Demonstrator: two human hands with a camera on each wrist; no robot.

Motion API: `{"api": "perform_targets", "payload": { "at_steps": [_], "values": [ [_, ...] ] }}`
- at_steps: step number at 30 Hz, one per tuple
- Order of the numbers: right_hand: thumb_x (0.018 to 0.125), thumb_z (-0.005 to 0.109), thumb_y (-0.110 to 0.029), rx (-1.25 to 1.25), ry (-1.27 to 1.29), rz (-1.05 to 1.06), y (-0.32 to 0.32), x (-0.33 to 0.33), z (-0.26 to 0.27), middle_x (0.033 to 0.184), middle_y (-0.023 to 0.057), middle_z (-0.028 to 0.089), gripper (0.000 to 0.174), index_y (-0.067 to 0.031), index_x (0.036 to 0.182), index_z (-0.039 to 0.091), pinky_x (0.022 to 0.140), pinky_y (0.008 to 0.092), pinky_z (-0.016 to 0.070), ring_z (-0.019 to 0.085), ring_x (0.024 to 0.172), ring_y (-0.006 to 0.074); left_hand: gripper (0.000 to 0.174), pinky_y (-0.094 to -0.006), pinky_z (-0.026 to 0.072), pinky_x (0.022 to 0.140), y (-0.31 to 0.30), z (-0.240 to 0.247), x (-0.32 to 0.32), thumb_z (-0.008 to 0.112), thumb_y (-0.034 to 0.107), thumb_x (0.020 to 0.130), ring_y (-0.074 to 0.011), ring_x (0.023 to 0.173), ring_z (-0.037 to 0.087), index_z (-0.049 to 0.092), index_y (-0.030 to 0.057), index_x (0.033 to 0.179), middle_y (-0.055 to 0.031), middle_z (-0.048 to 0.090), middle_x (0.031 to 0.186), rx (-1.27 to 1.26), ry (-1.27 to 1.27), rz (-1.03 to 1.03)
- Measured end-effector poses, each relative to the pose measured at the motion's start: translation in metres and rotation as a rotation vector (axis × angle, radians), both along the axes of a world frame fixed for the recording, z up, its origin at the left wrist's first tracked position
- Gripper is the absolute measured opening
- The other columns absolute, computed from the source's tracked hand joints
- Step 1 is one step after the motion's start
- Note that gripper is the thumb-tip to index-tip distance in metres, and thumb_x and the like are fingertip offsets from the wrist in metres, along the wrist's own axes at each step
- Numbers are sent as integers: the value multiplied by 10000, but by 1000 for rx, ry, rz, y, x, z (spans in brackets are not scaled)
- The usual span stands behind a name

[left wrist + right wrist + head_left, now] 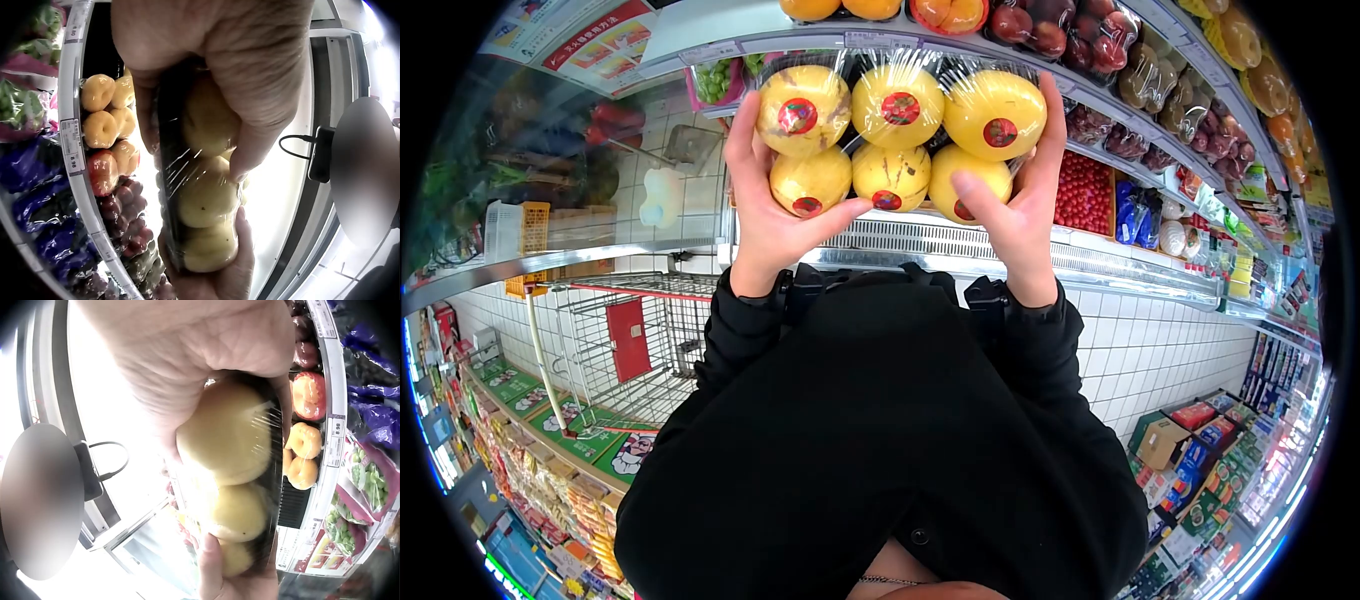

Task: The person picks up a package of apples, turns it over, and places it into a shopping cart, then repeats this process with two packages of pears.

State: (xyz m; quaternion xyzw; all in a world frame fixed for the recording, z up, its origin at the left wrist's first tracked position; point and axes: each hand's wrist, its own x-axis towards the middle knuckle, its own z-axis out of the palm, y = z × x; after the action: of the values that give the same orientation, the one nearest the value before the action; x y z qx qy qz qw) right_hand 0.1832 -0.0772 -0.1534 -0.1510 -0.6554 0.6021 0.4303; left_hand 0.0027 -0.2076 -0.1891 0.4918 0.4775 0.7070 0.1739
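Observation:
Both hands hold up a pack of round yellow fruit (897, 108) in front of the body. Two rows of fruit show in the head view, with red labels and some dark streaks under clear film. My left hand (775, 210) grips the left end, thumb under the lower row. At the right end my right hand (1022, 215) grips likewise, its thumb across a lower fruit. The wrist views show the black tray (170, 137) on edge between fingers and thumbs. Most of the left fingers are hidden behind it in the head view.
Shelves ahead carry wrapped peaches (100, 131), dark red fruit (1040, 28), bagged greens (372, 475) and blue packages (1138, 215). A metal shopping cart (640, 340) stands at the left on the tiled floor. Stacked boxes (1195, 450) are at the lower right.

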Motion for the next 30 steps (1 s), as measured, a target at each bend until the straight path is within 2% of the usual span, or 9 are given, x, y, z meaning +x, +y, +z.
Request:
{"api": "perform_targets", "payload": {
  "at_steps": [8,13,17,20,24,25,28,29,30],
  "values": [
    [910,601,-57,-43,69,1,0,9,-6,1337,151,481,799,-45,1529,95,1038,350,409,501,1220,215,1104,-391,463,1015,7,11,3,843,53,678,-280,1268,477,107,63,1501,-209,395,1395,-42,16,-6],
    [977,521,-103,-59,79,36,3,17,-14,1422,161,430,690,-56,1542,127,1069,316,361,445,1288,208,968,-353,491,971,13,15,5,782,78,749,-257,1190,539,164,51,1494,-221,458,1340,-56,-53,4],
    [998,432,-92,-67,62,59,4,23,-17,1459,153,392,627,-93,1548,131,1066,366,410,453,1307,234,897,-342,487,968,17,11,6,755,73,776,-236,1182,542,209,41,1487,-207,480,1326,-36,-144,0],
    [982,488,-77,-111,108,97,2,25,-17,1449,155,409,660,-49,1543,140,1080,300,329,423,1305,191,869,-337,485,969,19,9,7,733,53,788,-228,1167,555,217,36,1487,-199,506,1306,-23,-275,-39],
    [908,605,-86,-80,98,166,0,27,-14,1462,159,375,799,-41,1541,119,1085,347,355,414,1326,235,797,-343,494,967,18,9,11,712,30,806,-223,1159,568,275,41,1473,-168,527,1296,-38,-462,-56],
    [832,705,-76,-111,109,195,2,28,-13,1466,159,356,931,-52,1543,104,1073,362,389,416,1330,253,793,-347,494,969,17,9,11,712,31,808,-226,1164,566,279,44,1472,-165,524,1300,-47,-485,-58],
    [760,779,-52,-113,113,231,-3,28,-12,1467,158,350,1039,-67,1545,99,1054,355,418,423,1324,248,787,-355,495,973,17,9,12,713,36,813,-233,1179,560,283,47,1473,-159,510,1315,-81,-562,-80],
    [697,831,-41,-140,86,238,-3,28,-12,1477,155,334,1122,-81,1546,98,1035,349,443,427,1320,242,791,-356,493,974,17,10,12,714,38,816,-235,1184,557,278,46,1475,-159,503,1323,-96,-592,-96],
    [696,833,-47,-105,47,218,-4,28,-13,1477,155,333,1124,-84,1546,99,1034,349,443,428,1318,240,794,-357,492,976,16,11,12,714,40,818,-238,1188,555,273,45,1478,-160,496,1330,-112,-624,-107]
  ]
}}
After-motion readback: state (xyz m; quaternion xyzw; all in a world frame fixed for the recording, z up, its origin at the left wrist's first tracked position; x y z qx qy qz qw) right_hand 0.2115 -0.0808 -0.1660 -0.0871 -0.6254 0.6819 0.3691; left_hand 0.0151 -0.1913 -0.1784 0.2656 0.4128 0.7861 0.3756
